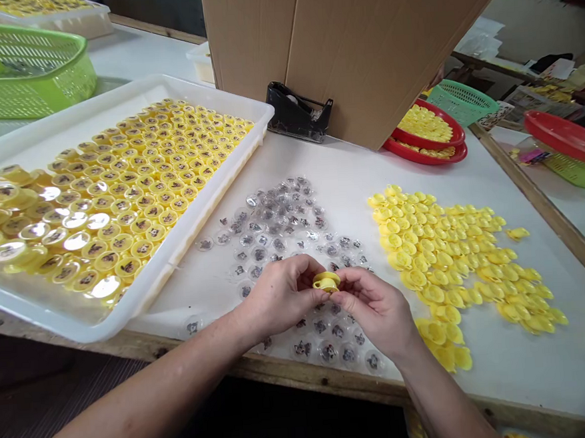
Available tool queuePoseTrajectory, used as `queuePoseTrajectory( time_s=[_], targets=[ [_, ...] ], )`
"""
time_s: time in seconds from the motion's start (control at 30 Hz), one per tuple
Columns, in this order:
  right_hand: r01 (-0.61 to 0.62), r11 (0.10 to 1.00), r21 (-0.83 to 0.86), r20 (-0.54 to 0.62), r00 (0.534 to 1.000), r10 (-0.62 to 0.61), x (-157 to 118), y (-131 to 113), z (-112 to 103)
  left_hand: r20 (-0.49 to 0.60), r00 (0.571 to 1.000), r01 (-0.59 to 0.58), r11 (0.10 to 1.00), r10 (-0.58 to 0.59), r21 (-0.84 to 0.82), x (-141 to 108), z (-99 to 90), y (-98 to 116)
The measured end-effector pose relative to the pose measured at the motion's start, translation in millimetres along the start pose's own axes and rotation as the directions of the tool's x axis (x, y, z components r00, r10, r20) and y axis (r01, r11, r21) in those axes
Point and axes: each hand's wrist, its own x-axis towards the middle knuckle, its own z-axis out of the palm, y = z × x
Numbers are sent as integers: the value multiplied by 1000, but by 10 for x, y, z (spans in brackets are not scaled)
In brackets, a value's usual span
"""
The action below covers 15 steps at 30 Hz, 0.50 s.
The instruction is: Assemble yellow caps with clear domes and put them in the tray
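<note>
- Left hand and right hand both pinch one yellow piece, toward the tabletop's near edge
- Best held level, with gentle, even pressure

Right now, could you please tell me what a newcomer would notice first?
The white tray at left, holding many yellow pieces, would likely stand out first. Then come clear printed discs at centre and loose yellow parts at right. Over the discs, the left hand and right hand hold a small yellow item.

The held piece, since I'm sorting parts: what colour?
The held piece is yellow, shown best in the head view.
</note>
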Motion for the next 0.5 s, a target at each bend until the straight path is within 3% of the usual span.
queuePoseTrajectory(
  time_s=[0.13, 0.33, 0.43, 0.5],
  targets=[
    [-17, 998, 64, -13, 1000, 18, 21, -29, 62, -7, 1000, -14, 998, 14, 64, 5, -39, 27],
    [-225, 958, 176, -21, 972, 232, 27, 179, 32, 20, 996, 82, 996, -83, 42, 47, 54, -11],
    [-275, 936, 221, -40, 956, 291, 34, 362, -17, -14, 996, 86, 996, -86, 23, -27, -159, 75],
    [-254, 938, 233, -97, 954, 283, 25, 422, -61, -96, 994, 66, 992, -55, 109, -199, -506, 197]
  ],
)
